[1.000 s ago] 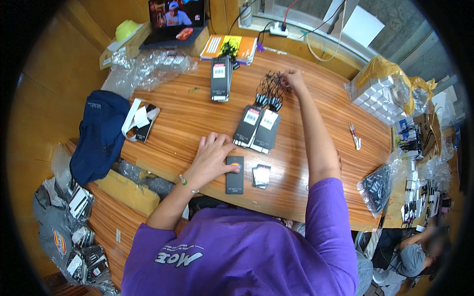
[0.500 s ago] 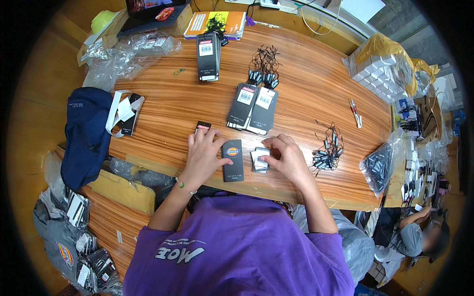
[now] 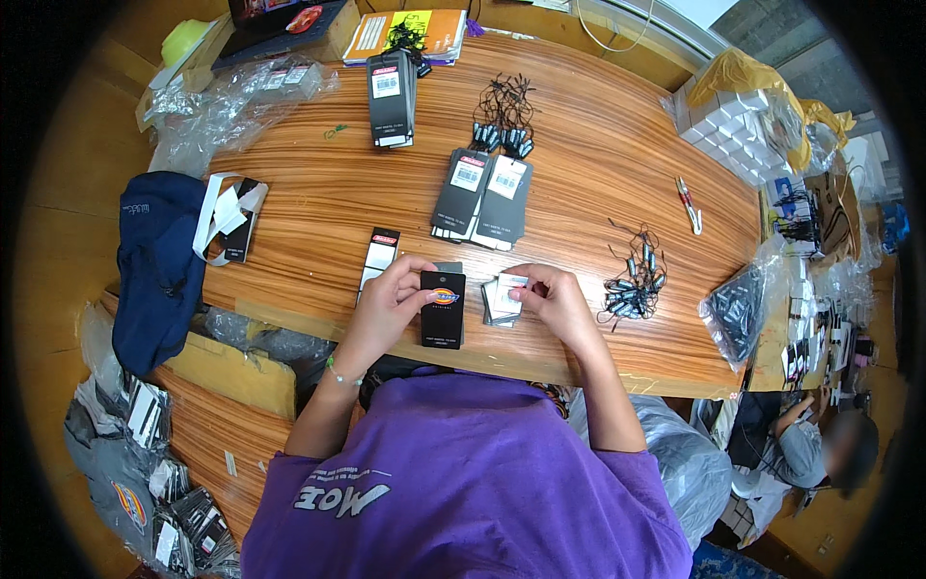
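Observation:
My left hand [image 3: 394, 301] is closed in a pinch on the left edge of a black hang tag [image 3: 443, 323] with a coloured oval emblem. A grey tag [image 3: 450, 265] peeks out behind its top. My right hand [image 3: 555, 301] pinches a small white label [image 3: 512, 288] over a small pile of white labels [image 3: 498, 316]. Just beyond my left hand, a black-and-white tag [image 3: 381, 253] lies on the table. Farther out, two overlapping stacks of grey tags [image 3: 479, 207] lie side by side, their black strings bunched at the top.
Another tag stack [image 3: 391, 106] stands farther back, near notebooks [image 3: 415, 37]. To the right are loose black strings [image 3: 634, 289], a red-and-white pen-like tool [image 3: 689, 206], a bagged black bundle [image 3: 730, 316] and white boxes [image 3: 728, 135]. A navy bag [image 3: 159, 261] is at left. Another person [image 3: 815, 444] sits far right.
My left hand has drawn back and now holds a black tag over the grey one. The right hand has raised a white label slightly from the pile. The whole view has shifted a little.

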The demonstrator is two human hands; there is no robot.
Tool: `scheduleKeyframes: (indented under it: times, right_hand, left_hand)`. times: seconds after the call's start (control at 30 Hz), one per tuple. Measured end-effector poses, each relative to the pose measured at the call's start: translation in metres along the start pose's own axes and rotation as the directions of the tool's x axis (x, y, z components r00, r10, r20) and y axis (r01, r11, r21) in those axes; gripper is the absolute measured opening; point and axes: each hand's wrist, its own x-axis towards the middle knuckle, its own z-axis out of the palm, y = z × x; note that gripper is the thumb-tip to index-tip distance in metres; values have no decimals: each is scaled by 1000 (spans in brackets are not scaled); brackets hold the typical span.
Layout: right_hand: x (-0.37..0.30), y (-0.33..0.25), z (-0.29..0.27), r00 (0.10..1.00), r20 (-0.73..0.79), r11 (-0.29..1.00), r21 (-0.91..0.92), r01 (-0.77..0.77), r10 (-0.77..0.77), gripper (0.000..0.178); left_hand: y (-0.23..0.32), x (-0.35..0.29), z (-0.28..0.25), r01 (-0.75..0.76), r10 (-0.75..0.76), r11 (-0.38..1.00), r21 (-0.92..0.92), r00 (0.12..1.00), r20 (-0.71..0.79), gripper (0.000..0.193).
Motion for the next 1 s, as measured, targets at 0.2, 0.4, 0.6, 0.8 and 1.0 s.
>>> scheduleKeyframes:
  times: [0.2, 0.4, 0.6, 0.8, 1.0]
  right_hand:
    - [-6, -2, -7, 996, 63, 945, 317, -75, 58, 42]
    - [-17, -42, 10, 1000, 13, 975, 221, -18, 15, 47]
    - [-10, -3, -31, 910, -364, 973, 35, 226, -198, 34]
    - [-14, 55, -130, 735, -677, 886, -315, -341, 43, 13]
    - [-7, 91, -136, 771, -630, 749, -556, -362, -95, 14]
  left_hand:
    - [7, 1, 9, -67, 66, 998, -22, 997, -43, 32]
    - [8, -3, 43, -115, 122, 983, -142, 991, 47, 35]
    - [2, 1, 43, -157, 150, 981, -114, 986, -66, 32]
    - [3, 4, 41, -155, 146, 980, -121, 986, -77, 32]
    - [5, 6, 53, -210, 215, 966, -153, 977, 14, 32]
